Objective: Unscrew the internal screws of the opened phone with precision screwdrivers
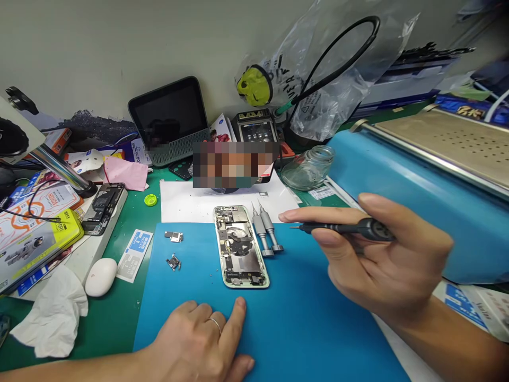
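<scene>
My right hand (382,254) grips a slim dark screwdriver (345,228) between thumb and fingers, raised over the mat to the right. Its thin tip points left, apart from the phone. A phone with its back removed (240,249) lies on the blue mat (318,323), its inner parts exposed. Just below the phone, my left hand (202,337) rests on the mat, index finger stretched towards the phone's lower edge, holding nothing. Two grey screwdrivers (266,228) lie along the phone's right side. A small metal plate (174,236) and a cluster of tiny parts (174,262) are left of it.
A white sheet (186,204) lies behind the mat. Left are a white mouse-shaped case (101,277), crumpled tissue (53,313) and another opened phone (104,207). Behind stand a dark screen device (170,122) and a glass jar (308,167). A blue machine (397,212) occupies the right.
</scene>
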A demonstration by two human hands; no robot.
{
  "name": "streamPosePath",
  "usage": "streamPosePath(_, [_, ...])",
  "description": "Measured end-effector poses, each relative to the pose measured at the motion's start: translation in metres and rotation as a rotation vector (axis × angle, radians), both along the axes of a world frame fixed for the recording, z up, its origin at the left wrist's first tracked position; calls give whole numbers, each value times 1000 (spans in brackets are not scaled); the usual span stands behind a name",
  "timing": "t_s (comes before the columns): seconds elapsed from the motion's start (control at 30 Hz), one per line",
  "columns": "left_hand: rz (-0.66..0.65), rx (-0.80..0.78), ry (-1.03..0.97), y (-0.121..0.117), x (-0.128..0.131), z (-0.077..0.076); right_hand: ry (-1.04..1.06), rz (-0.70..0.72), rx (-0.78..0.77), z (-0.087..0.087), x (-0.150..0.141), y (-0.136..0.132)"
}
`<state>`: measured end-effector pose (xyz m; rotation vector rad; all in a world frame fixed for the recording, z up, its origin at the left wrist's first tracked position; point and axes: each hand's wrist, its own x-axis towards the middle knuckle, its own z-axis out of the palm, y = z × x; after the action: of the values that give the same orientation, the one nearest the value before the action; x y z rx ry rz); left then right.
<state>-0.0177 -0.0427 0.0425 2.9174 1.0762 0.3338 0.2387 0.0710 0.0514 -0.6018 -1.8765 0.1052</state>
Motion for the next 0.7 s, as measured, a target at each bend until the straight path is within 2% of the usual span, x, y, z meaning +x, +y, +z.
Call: streamPosePath(0.7, [4, 3, 0, 0, 0, 2, -21, -1, 8, 1, 0, 0])
